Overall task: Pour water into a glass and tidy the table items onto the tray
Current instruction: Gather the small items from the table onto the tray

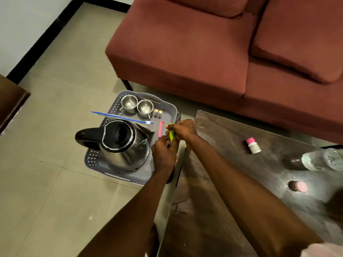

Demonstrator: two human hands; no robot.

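Hands meet over the grey tray's (168, 108) right edge; right hand (182, 129) and left hand (163, 152) both pinch a green marker (171, 134); kettle (120, 143), two steel cups (136, 104) and a pink marker (160, 129) sit on the tray beside the worktop (232, 141).

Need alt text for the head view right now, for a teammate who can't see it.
Both hands, left hand and right hand, hold a green stick-like item over a grey tray carrying a kettle, two steel cups and a pink item. A pink-capped bottle stands on the table.
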